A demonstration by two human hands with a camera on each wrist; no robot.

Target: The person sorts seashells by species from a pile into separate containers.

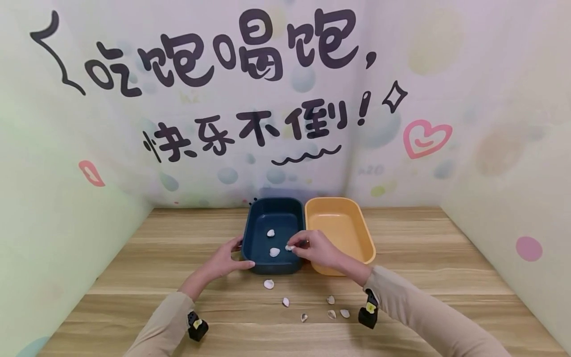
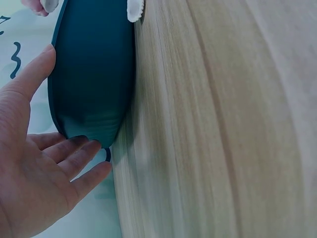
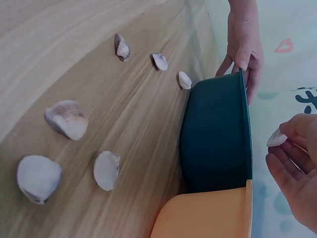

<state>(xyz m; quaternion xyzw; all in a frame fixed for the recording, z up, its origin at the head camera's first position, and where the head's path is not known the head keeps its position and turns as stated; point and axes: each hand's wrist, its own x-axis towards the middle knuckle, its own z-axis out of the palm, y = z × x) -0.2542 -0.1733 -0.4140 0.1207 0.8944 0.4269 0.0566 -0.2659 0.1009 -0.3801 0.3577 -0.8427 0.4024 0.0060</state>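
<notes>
In the head view, my right hand (image 1: 318, 248) pinches a white clam shell (image 1: 289, 248) between thumb and fingertips, over the dark blue bin (image 1: 276, 269). The right wrist view shows this ribbed shell (image 3: 276, 138) at the fingertips of the hand (image 3: 297, 171). Two more pale shells, one farther back (image 1: 270, 232) and one nearer (image 1: 274, 252), lie inside the blue bin. My left hand (image 1: 223, 260) rests at the bin's front left corner. In the left wrist view, its thumb (image 2: 42, 69) touches the rim, while extended, slightly bent fingers (image 2: 79, 158) lie along the side wall.
A yellow bin (image 1: 366, 233) stands against the blue bin's right side. Several loose shells lie on the wooden table (image 1: 178, 233) in front, including a white one (image 1: 268, 284) close to the blue bin. A printed cloth wall (image 1: 285, 183) rises behind both bins.
</notes>
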